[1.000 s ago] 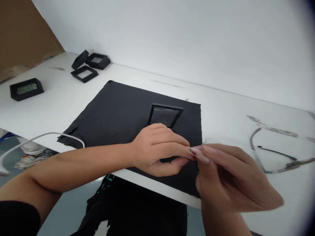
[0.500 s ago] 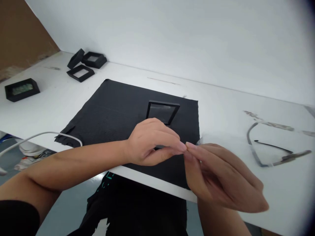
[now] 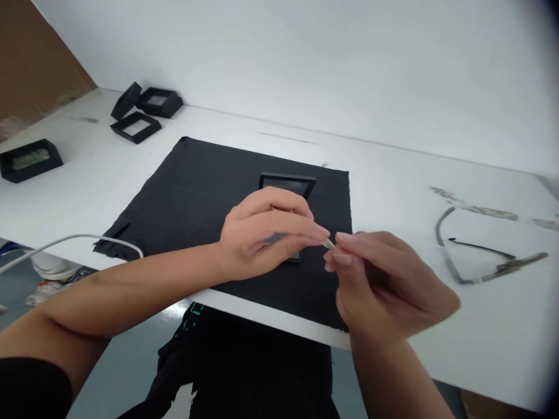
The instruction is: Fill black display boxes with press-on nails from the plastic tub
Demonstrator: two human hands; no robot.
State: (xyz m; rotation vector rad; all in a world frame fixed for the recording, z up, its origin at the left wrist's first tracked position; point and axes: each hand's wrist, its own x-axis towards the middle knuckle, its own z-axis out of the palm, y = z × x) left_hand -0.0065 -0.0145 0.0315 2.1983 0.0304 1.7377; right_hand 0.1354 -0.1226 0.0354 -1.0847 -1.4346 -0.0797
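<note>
- Box (image 3: pixel 31 160), black, greenish inside, far left on white table (image 3: pixel 82 192), near front edge; brown panel (image 3: pixel 39 70) behind it.
- White cable (image 3: pixel 78 237) curves past table edge, end out of view behind forearm.
- Black sleeve (image 3: pixel 35 381) on left arm, lower left corner.
- Three black frames (image 3: pixel 136 127) bunched at back left, near wall (image 3: pixel 305 64); one tilted up, other two lying flatter.
- Black mat (image 3: pixel 187 192) lies on table, reaches near front edge; rear left corner slightly curled.
- Left hand (image 3: pixel 266 233) over mat, palm arched, fingers bent; thumb and index tips pinched together on left end of thin pale strip (image 3: pixel 329 245).
- Black standing frame (image 3: pixel 288 176) on mat, leaning, dark pane inside, lower part hidden behind left hand. Bit of dark thing shows below left thumb; cannot tell if same object.
- Pale strip sits in the air between both hands' fingertips, over right part of mat, slanted; mostly covered, exact shape unclear.
- Right hand (image 3: pixel 388 285) at mat's right edge, thumb and index nearly together on strip's right end, other fingers curled.
- Glasses (image 3: pixel 456 265) on table, far right, well apart from mat; lenses hard to make out.
</note>
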